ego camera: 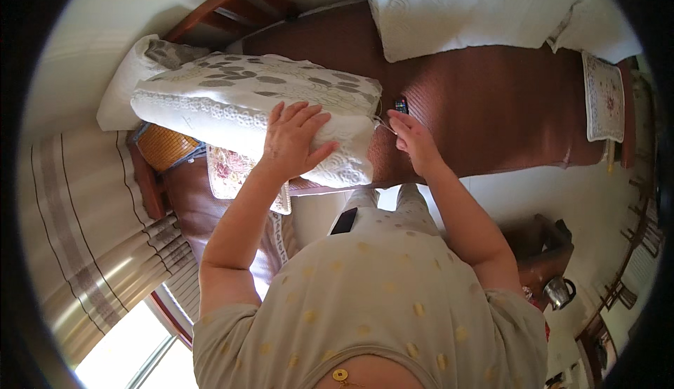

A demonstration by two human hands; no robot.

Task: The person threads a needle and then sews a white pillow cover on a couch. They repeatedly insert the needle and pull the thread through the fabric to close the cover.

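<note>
A thick white bundle of bedding (242,86) with grey leaf prints and a lacy quilted band lies in front of me on a brown woven bed mat (495,110). My left hand (295,139) rests flat on its near side, fingers spread and holding nothing. At the bundle's right-hand corner, my right hand (413,139) pinches a thin pale cord or thread (385,125) that runs to the fabric. Whether a small tool is also between those fingers cannot be made out. Just beyond the right fingertips lies a dark remote control (401,105), partly hidden by them.
White quilted covers (474,10) lie at the back. A rolled white pillow or quilt (126,89) and a woven yellow cushion (166,145) are at left. Floral mats lie at left (226,170) and far right (605,99). A metal pot (559,292) stands right.
</note>
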